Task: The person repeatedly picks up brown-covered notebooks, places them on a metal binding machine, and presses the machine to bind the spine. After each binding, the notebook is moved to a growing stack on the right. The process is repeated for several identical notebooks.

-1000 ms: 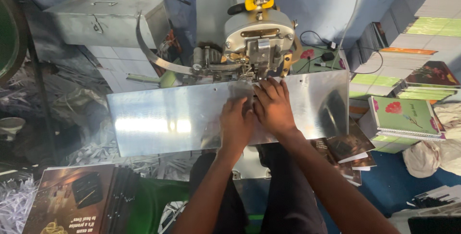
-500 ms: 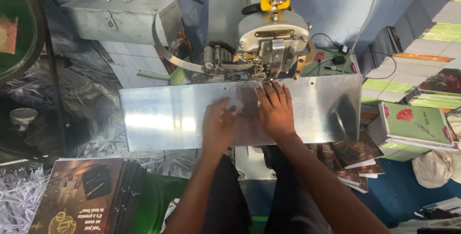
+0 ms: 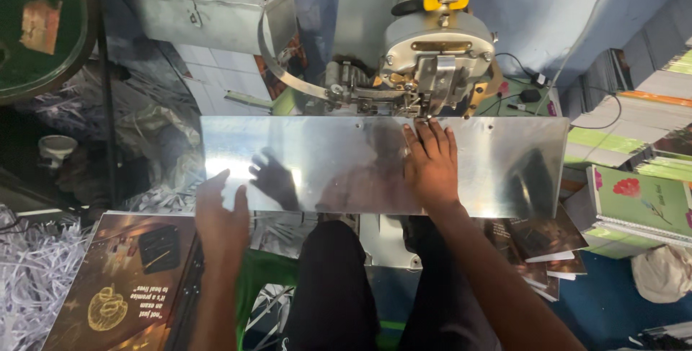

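My right hand (image 3: 431,167) lies flat, fingers spread, on the one shiny metal bench (image 3: 324,149) below the single stitching machine (image 3: 432,55); my left hand (image 3: 222,218) hovers open, empty, at its near edge.

Bare forearms, black trousers (image 3: 339,286)

Work plate (image 3: 504,171): polished sheet metal, mirror-glossy. Machine head (image 3: 432,55): dull grey metal. Book cover (image 3: 115,286): glossy paper.
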{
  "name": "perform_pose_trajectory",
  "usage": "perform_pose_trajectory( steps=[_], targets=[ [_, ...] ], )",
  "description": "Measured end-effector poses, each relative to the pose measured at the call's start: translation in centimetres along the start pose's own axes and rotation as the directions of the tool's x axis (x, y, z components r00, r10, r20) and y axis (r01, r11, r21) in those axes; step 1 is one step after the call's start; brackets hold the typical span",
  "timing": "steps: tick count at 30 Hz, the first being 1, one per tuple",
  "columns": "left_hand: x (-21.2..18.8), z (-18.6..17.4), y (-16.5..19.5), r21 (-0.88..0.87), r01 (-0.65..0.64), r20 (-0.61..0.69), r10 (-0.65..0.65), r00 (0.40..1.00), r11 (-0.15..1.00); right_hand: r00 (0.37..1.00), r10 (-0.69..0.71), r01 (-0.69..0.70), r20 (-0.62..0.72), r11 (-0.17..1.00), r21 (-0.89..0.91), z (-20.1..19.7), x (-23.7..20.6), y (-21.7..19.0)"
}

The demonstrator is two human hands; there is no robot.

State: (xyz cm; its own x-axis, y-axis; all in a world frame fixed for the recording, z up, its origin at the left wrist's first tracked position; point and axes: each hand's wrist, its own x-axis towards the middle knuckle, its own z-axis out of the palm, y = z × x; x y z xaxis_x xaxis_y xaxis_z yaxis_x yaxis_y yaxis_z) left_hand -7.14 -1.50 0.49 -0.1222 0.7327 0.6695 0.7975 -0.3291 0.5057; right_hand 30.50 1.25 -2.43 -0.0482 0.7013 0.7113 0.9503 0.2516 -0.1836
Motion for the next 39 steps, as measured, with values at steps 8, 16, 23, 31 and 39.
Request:
perform_pose_trajectory(
  steps=[8, 16, 23, 31, 39],
  targets=[
    [-5.1, -3.0, -8.6, 0.418, 0.142, 0.02, -0.165, 0.986, 0.897, 0.999, -0.025, 0.025, 0.022, 1.0, 0.01, -0.6, 0.1, -0.1],
    [-9.6, -3.0, -14.9, 0.742, 0.218, 0.024, -0.35, 0.936, 0.633, 0.997, -0.02, 0.019, 0.068, 1.0, 0.005, -1.5, 0.2, -0.5],
    [-10.5, -3.9, -14.8, 0.741, 0.175, 0.07, -0.334, 0.94, 0.648, 0.997, -0.004, 0.005, 0.078, 1.0, -0.006, -1.3, 0.1, -0.6],
    [-11.3, -5.6, -11.9, 0.716, 0.103, 0.123, -0.27, 0.955, 0.691, 1.0, 0.009, -0.01, 0.015, 0.999, 0.042, -0.9, 0.1, -0.8],
    [-10.1, -7.2, -8.1, 0.752, 0.072, 0.106, -0.227, 0.968, 0.655, 0.993, 0.099, -0.092, -0.059, 0.989, 0.114, -0.4, 1.2, -2.1]
  ],
)
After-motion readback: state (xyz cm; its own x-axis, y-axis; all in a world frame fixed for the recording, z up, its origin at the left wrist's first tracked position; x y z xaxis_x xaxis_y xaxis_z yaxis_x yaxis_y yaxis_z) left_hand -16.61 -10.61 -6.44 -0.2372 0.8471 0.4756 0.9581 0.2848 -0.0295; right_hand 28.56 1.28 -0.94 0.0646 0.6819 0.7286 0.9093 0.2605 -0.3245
